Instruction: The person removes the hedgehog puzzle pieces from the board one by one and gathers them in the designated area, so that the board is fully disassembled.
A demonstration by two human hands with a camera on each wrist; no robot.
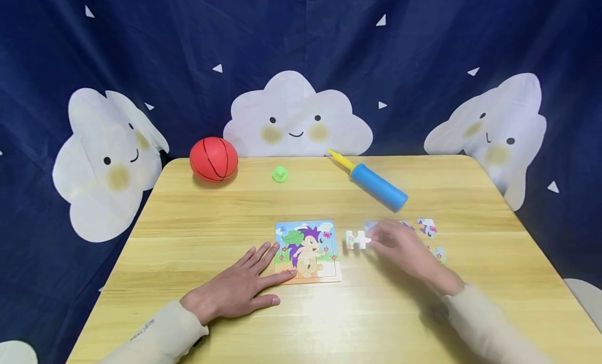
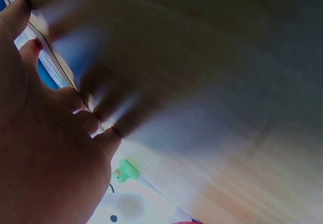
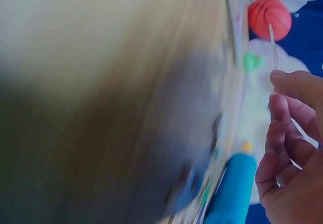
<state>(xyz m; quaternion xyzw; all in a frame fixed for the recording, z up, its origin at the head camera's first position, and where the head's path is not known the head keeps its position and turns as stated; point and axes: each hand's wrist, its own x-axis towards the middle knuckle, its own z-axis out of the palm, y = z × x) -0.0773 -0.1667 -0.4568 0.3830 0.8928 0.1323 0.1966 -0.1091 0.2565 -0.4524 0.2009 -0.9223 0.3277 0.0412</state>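
Observation:
A hedgehog jigsaw puzzle (image 1: pixel 308 249) in a flat frame lies on the table, with pale, unfilled-looking areas at its lower right. My left hand (image 1: pixel 240 288) rests spread at the puzzle's left side, its index finger reaching over the lower-left corner. Between thumb and fingertips, my right hand (image 1: pixel 400 246) pinches a jigsaw piece (image 1: pixel 360 240), raised just right of the puzzle; it catches the light. Seen edge-on in the right wrist view, that piece (image 3: pixel 274 47) is a thin pale strip. Loose puzzle pieces (image 1: pixel 428 227) lie beyond and beside the right hand, some partly hidden by it.
Toward the back of the wooden table (image 1: pixel 226 207) are a red ball (image 1: pixel 213 159) at left, a small green duck (image 1: pixel 280 174) in the middle, and a blue pump with a yellow nozzle (image 1: pixel 378 186) at right. A dark curtain (image 1: pixel 188 50) with clouds hangs behind.

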